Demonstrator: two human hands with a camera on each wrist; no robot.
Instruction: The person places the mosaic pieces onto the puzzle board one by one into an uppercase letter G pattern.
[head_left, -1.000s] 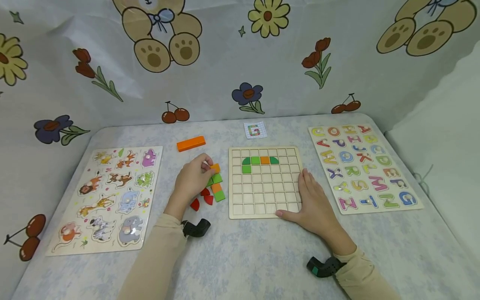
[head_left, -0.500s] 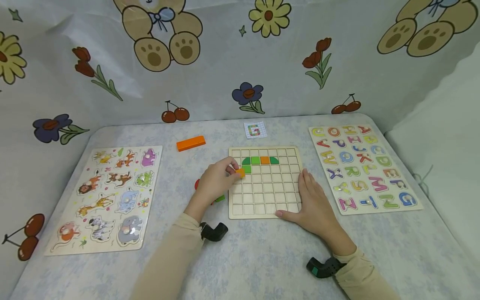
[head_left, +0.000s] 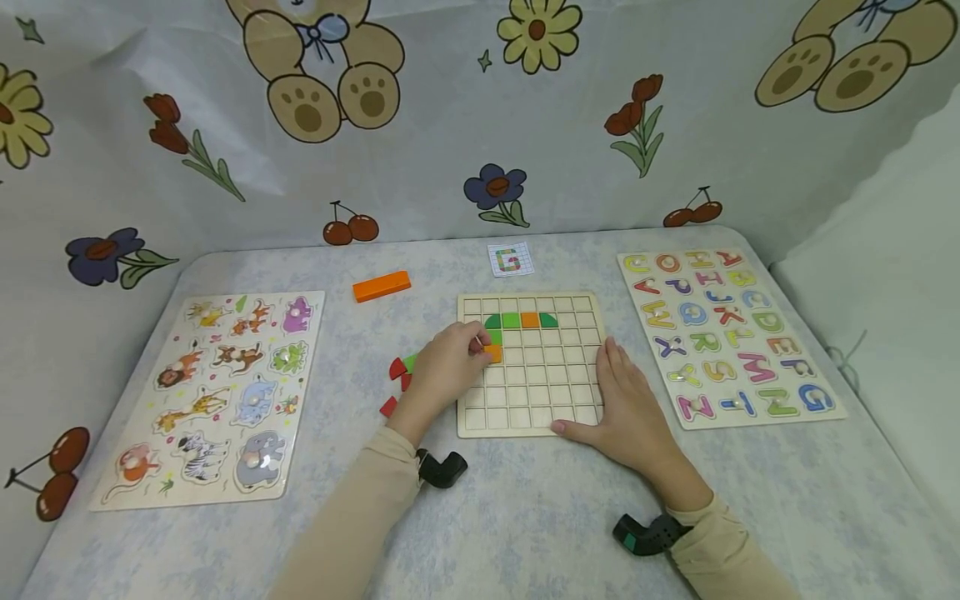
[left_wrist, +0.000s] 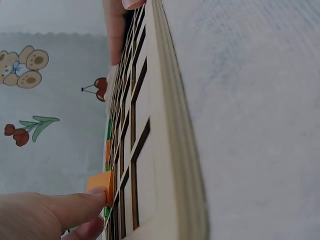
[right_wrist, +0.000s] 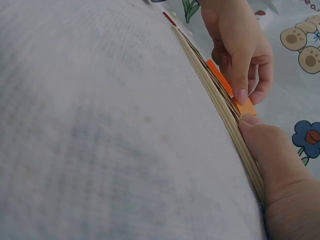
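My left hand [head_left: 444,368] pinches an orange square block [head_left: 492,354] between thumb and fingers, at the left part of a wooden grid board [head_left: 536,396]. In the left wrist view the block [left_wrist: 103,184] stands tilted at the grid. Just above it on the board lies a green square [head_left: 495,336], below a row made of a dark green rounded piece [head_left: 492,321], a green square [head_left: 511,320], an orange square [head_left: 530,320] and another dark green rounded piece [head_left: 548,320]. My right hand [head_left: 636,408] rests along the board's right edge, thumb at its near edge.
Red pieces [head_left: 397,367] and a green piece lie left of the board, partly hidden behind my left hand. Farther back are an orange bar [head_left: 382,287] and a small pattern card [head_left: 511,260]. An animal puzzle [head_left: 225,392] lies left, a letter puzzle [head_left: 727,337] right.
My left hand has picked an orange square from the loose pieces and carried it right onto the board, under the green square. My right hand has stayed in place.
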